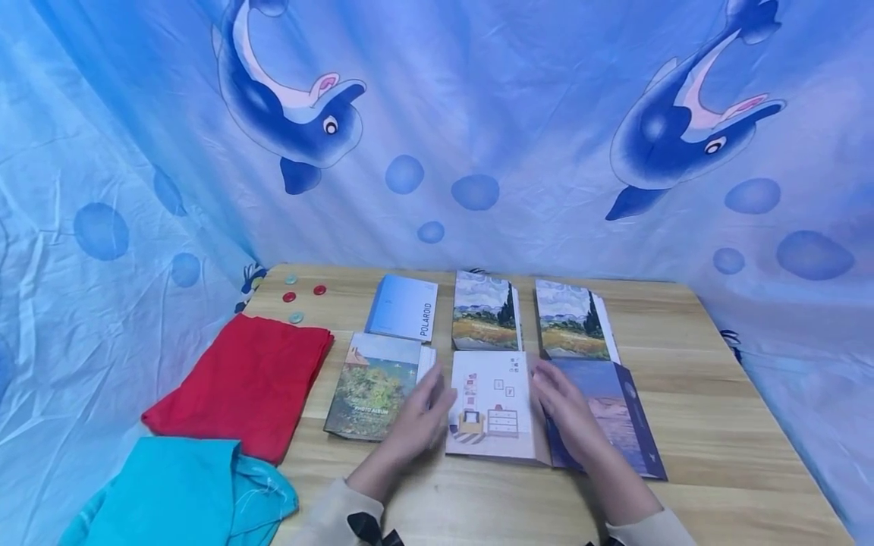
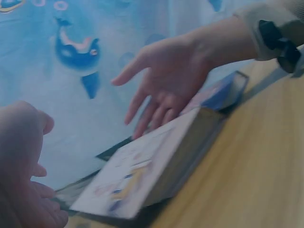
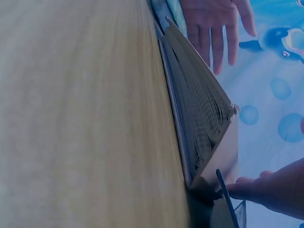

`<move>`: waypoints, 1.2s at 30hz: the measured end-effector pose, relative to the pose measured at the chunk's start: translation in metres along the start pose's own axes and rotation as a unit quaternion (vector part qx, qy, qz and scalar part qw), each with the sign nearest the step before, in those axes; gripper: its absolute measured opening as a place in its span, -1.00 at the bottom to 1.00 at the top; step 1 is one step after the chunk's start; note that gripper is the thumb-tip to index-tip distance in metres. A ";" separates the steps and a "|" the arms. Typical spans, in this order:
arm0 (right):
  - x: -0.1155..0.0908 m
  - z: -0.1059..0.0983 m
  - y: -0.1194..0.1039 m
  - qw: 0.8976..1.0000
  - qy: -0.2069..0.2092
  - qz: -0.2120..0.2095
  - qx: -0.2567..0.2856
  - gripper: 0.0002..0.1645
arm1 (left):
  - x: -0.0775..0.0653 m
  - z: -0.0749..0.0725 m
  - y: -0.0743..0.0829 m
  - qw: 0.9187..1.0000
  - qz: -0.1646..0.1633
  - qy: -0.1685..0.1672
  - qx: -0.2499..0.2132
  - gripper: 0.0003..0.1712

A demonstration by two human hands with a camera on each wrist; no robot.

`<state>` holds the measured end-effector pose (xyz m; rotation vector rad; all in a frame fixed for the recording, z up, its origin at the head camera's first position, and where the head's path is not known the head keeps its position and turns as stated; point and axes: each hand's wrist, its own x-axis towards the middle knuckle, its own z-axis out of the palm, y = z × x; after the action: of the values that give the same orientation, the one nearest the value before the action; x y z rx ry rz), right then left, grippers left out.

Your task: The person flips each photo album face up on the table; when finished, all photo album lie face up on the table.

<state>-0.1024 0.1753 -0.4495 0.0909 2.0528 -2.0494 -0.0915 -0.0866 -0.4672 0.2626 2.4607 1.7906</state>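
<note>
A thick photo album [image 1: 501, 436] with a white cover, drawn with a chair and a dresser, lies between my two hands. At its left side is my left hand [image 1: 418, 415], fingers loosely extended and holding nothing. My right hand [image 1: 572, 413] is at the album's right edge, fingers extended, over the gap beside a purple sea-scene album [image 1: 617, 425]. The right wrist view shows the white album's many page edges [image 3: 194, 99] from the side. Left of my left hand lies an album with a garden painting [image 1: 372, 387], marked PHOTO ALBUM.
Behind stand a blue POLAROID album [image 1: 404, 307] and two albums with matching landscape covers [image 1: 483, 315] [image 1: 570, 322]. A folded red cloth [image 1: 239, 379] and a turquoise cloth [image 1: 164, 493] lie at left. Several red and green buttons [image 1: 290, 297] sit at the back left of the table [image 1: 724, 425].
</note>
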 end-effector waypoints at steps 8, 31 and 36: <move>-0.003 0.004 0.007 1.000 -0.029 0.002 0.011 -0.16 | -0.001 0.013 -0.005 0.999 -0.030 -0.028 0.013 -0.16; -0.011 0.001 0.005 0.995 0.096 -0.021 0.029 -0.41 | 0.002 0.052 0.006 0.987 -0.065 -0.069 -0.129 -0.23; -0.008 -0.005 -0.008 0.997 0.052 -0.049 0.019 -0.19 | 0.009 0.058 0.009 0.974 -0.066 -0.106 -0.190 -0.20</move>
<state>-0.0970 0.1816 -0.4400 0.1093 2.1193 -2.1850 -0.0893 -0.0281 -0.4759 0.2388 1.8999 2.0075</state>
